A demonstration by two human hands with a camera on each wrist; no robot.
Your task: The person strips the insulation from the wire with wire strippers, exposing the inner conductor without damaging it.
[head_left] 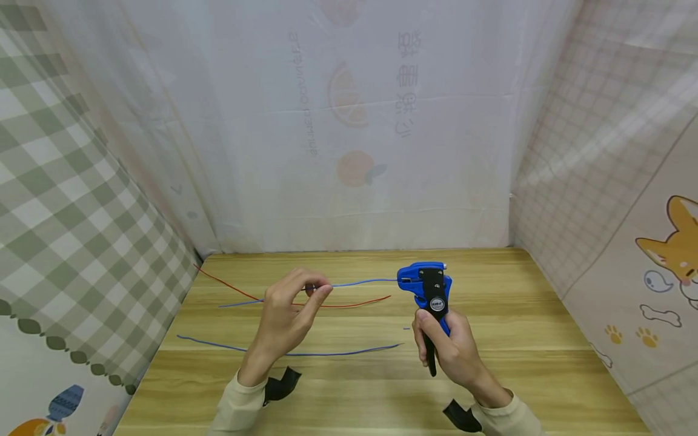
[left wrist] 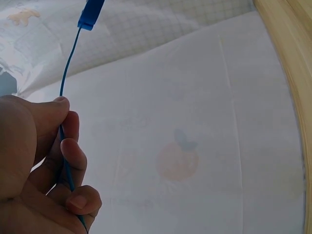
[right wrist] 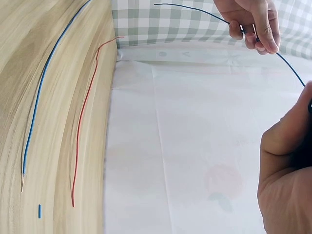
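Note:
My left hand (head_left: 291, 312) pinches a blue wire (head_left: 360, 282) between thumb and fingers, above the table. The wire's right end goes into the nose of a blue and black wire stripper (head_left: 431, 284), and its other end sticks out to the left past my hand. In the left wrist view the wire (left wrist: 67, 68) runs from my fingers up to the stripper's blue nose (left wrist: 90, 13). My right hand (head_left: 449, 345) grips the stripper by its handles, holding it upright. In the right wrist view the tool is mostly hidden behind my right hand (right wrist: 287, 165).
A red wire (head_left: 349, 306) lies on the wooden table (head_left: 518, 339). Nearer me lies a second blue wire (head_left: 349, 353), its right end bare in the right wrist view. A short blue piece (right wrist: 39, 211) of insulation lies close by. Curtains (head_left: 360, 212) enclose the table's back and sides.

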